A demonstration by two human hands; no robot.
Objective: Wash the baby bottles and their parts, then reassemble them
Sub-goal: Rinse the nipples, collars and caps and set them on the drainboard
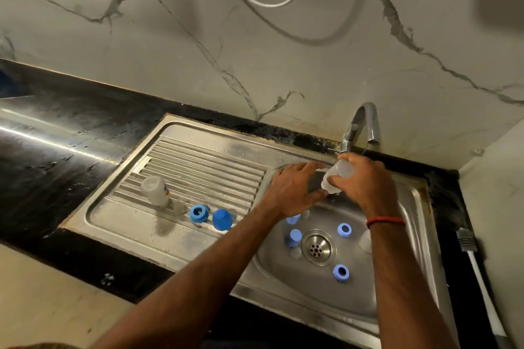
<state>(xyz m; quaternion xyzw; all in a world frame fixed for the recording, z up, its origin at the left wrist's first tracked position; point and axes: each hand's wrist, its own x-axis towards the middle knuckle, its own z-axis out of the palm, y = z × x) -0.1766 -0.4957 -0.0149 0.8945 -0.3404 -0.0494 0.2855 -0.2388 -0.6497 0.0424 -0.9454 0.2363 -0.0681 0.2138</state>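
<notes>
My right hand grips a clear baby bottle tilted under the faucet over the sink basin. My left hand is spread beside it, fingers straight, fingertips at the bottle's lower end. On the drainboard stand an upturned clear bottle, a clear nipple, a blue ring and a blue cap. In the basin lie two blue rings, a blue cap, a second blue piece half hidden by my left wrist, and clear nipples.
A black stone counter surrounds the steel sink. The drain strainer sits mid-basin. A white hose with a grey fitting lies along the right edge. A marble wall rises behind, with a cable loop hanging on it.
</notes>
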